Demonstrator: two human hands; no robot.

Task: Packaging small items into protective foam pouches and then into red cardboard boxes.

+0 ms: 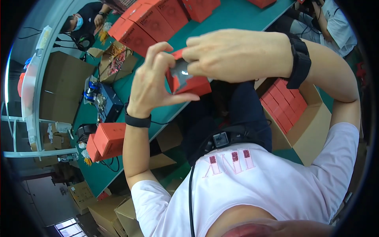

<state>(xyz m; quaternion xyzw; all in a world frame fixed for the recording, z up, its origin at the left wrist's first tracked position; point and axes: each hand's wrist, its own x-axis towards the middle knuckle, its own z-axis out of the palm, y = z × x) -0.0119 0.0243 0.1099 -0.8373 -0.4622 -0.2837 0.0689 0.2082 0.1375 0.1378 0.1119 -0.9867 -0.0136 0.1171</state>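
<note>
Green tabletop point(237, 19), red box point(199, 85) at its edge

The left grip point(144, 85) grasps the box between bent fingers and outstretched thumb. The right grip point(237, 55) reaches across, knuckles upward, fingers curled over the box's shiny face; I cannot tell whether they pinch anything. Beyond both grips, red cartons point(154, 21) stand grouped.

You had a long green table point(227, 28) in front of you, running from the upper right of the frame down to the lower left. Big red boxes point(158, 20) stood in a row on it at the top. In the upper left sat an open brown box point(106, 68). Below that you had a blue machine point(111, 103). Further down, on the left, two more red boxes point(111, 138) stood close together, near a thin black cord point(113, 169).
</note>
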